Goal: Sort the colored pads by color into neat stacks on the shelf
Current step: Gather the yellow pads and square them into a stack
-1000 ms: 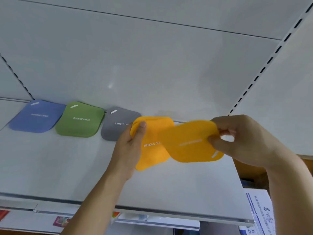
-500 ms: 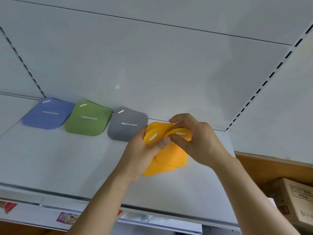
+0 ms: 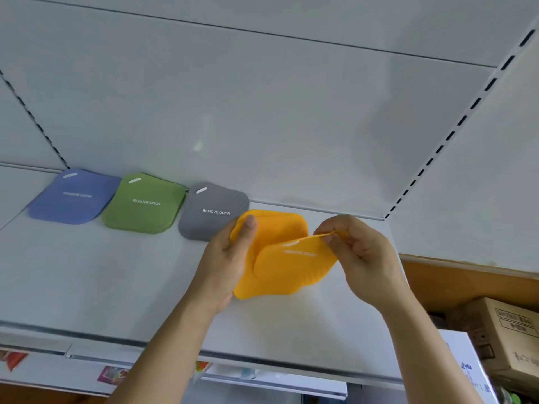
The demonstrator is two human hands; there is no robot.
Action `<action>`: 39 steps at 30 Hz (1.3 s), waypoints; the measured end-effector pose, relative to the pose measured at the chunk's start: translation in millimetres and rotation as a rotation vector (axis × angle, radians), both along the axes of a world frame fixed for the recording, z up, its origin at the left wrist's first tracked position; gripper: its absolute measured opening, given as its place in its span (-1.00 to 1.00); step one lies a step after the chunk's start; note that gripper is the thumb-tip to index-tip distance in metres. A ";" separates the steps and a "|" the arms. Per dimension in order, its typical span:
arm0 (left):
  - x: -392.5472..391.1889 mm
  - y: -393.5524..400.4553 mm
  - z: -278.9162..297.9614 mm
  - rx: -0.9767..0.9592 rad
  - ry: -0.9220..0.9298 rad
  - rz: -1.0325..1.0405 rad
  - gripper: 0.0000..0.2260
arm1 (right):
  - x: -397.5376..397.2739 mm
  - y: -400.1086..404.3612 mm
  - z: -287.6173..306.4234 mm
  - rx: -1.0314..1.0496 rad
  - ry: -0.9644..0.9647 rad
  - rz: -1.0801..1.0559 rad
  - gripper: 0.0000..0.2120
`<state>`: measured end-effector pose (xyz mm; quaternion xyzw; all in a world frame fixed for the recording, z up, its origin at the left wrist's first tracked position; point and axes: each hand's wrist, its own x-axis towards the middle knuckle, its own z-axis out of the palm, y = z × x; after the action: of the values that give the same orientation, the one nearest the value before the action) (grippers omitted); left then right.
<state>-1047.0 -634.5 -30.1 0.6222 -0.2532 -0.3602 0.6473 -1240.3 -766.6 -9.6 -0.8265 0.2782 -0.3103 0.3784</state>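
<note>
White metal shelving fills the view: a flat shelf with a pale back panel behind it and slotted uprights running up at the left and right. Along the far edge of the shelf, against the back panel, three pads lie in a row, each with a small white slot at its upper left corner and white lettering. At the far left is the blue pad, just beside it the green pad, and next to that the grey pad, which reads "REMOVE ODOR".

To the right of the grey pad, two orange pads are held above the shelf. The left hand grips the rear orange pad, thumb pressed on its upper left corner, fingers hidden behind it. The right hand pinches the top right edge of the front orange pad between thumb and curled fingers. The front pad overlaps the lower right part of the rear one, its lettering blurred.

Below the shelf's near lip, colourful packaging shows on a lower level. At the lower right sit a brown cardboard box and a white box with blue print.
</note>
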 end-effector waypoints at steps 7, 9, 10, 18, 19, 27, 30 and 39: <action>1.6 8.1 2.1 0.027 0.044 -0.062 -0.24 | 41.2 20.7 -8.0 -0.079 -0.026 -0.061 -0.71; 0.3 10.4 1.3 0.024 -0.108 -0.082 -0.32 | 45.9 27.4 -13.6 -0.066 -0.049 -0.101 -0.74; -0.4 10.6 0.5 0.027 -0.139 -0.078 -0.42 | 46.1 29.4 -16.2 -0.083 -0.060 -0.098 -0.75; -7.9 11.9 -2.9 -0.088 -0.295 -0.050 -0.82 | 35.5 37.4 -24.8 0.348 -0.151 -0.089 -0.45; -10.3 9.9 -0.8 -0.105 -0.313 -0.066 -0.84 | 32.9 38.8 -27.3 0.409 -0.173 -0.059 -0.58; -20.9 0.8 -9.9 -0.111 -0.328 -0.088 -0.70 | 18.6 52.7 -30.2 0.249 -0.333 -0.194 -0.84; -32.2 -2.2 -11.9 -0.049 -0.312 -0.027 -0.62 | 17.5 57.7 -30.2 0.368 -0.289 -0.237 -0.73; -31.9 -9.6 -8.4 -0.088 -0.290 -0.019 -0.65 | 26.5 56.4 -33.4 0.288 -0.354 -0.357 -0.76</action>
<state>-1078.9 -644.1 -38.5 0.6364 -0.3654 -0.2612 0.6271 -1213.8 -710.2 -43.1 -0.6351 0.3902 -0.4690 0.4738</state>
